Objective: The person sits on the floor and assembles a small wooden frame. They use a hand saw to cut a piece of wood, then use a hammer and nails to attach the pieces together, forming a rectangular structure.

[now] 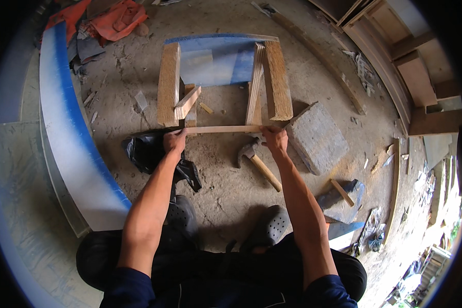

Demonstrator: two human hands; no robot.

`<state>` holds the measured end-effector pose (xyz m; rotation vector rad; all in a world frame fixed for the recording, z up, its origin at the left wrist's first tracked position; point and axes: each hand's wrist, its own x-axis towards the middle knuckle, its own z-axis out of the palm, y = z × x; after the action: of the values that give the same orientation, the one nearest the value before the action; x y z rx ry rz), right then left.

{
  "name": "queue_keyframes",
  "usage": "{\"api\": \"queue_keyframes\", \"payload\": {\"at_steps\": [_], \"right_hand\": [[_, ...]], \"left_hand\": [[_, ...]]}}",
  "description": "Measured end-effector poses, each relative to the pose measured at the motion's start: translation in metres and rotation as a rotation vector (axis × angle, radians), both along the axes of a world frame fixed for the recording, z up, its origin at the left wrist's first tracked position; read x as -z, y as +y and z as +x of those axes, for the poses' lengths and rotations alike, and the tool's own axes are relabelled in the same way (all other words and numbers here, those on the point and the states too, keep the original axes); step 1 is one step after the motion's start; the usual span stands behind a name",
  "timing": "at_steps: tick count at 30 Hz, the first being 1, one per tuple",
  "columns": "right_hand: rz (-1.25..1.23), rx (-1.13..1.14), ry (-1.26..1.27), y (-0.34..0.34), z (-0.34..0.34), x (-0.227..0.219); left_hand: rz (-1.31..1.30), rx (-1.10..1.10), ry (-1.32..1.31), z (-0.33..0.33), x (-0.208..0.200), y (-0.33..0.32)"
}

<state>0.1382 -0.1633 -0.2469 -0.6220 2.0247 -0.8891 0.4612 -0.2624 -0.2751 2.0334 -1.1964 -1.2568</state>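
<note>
From my head view, I squat over a concrete floor (218, 192) with a thin wooden strip (223, 129) stretched left to right in front of me, both ends pinched: my left grip (174, 141) closes thumb and fingers on the left end, my right grip (275, 138) on the right. The strip lies just at the near ends of two thick wooden blocks, the left block (168, 84) and the right block (278, 82); whether it touches them I cannot tell. At their far ends stands a blue-and-white panel (197, 64). A hammer (265, 172) lies near me, just below my right grip, with a stone block (321, 138) to its right and a black plastic bag (142, 151) by my left grip. I judge the step in hand to be lining the strip up across the blocks; the next move seems to call for level, even hold at both ends.
</note>
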Motion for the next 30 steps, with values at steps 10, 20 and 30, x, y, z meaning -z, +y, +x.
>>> {"api": "queue_keyframes", "payload": {"at_steps": [10,20,30], "right_hand": [[-0.027,0.103,-0.042,0.002,0.006,0.001],[0.013,0.099,0.132,0.003,0.009,0.017],[0.068,0.135,0.060,0.000,0.011,0.005]], "left_hand": [[0.041,0.012,0.028,-0.002,-0.011,0.001],[0.164,0.004,0.062,-0.001,-0.017,0.000],[0.228,0.007,-0.048,-0.005,-0.026,-0.009]]}}
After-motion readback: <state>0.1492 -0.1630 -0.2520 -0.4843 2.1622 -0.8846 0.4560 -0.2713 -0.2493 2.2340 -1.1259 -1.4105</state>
